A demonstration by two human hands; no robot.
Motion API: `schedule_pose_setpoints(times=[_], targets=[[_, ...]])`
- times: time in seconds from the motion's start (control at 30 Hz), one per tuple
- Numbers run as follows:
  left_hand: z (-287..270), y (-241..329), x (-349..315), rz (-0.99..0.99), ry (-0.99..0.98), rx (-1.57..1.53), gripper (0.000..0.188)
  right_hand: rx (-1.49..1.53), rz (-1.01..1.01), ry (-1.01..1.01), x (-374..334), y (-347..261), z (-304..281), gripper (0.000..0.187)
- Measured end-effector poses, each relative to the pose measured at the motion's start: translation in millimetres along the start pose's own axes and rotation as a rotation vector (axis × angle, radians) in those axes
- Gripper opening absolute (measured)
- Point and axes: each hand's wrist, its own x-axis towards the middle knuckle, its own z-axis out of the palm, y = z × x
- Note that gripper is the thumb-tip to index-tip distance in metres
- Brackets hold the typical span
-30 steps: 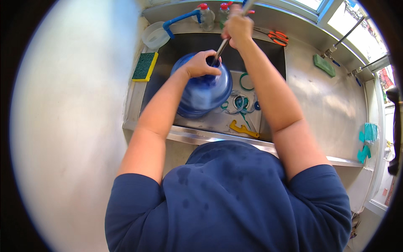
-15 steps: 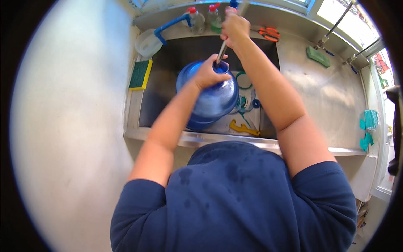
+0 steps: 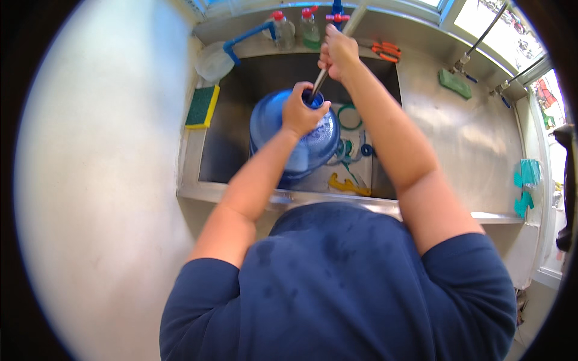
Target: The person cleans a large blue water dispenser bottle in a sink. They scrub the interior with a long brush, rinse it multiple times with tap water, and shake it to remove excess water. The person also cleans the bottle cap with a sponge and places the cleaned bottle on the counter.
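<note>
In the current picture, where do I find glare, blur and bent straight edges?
Head view: the window at upper right is washed out; the steel counter and blue jug carry bright reflections. Head view: the rod looks soft at its upper end. Head view: the steel backsplash bows, as fisheye pictures do.

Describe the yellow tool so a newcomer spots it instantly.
Start at the steel sink, which holds a big translucent blue jug. Right of the jug, near the sink's front edge, lies a slim tool with a notched end. It is the only yellow thing inside the sink; the ring farther back is green.
</note>
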Motion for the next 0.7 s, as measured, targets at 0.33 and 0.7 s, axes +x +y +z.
schedule_pose_setpoints(times=[0.33, 0.7], targets=[[-7.7, 0.0, -2.2, 0.041, 0.148, 0.159, 0.063, 0.153, -0.053, 0.150, -17.9, 7.0, 12.6, 0.037], [-32.9, -10.4, -13.3, -0.107, 0.126, 0.051, 0.058, 0.093, -0.115, -0.086, -38.5, -2.4, 23.8, 0.043]])
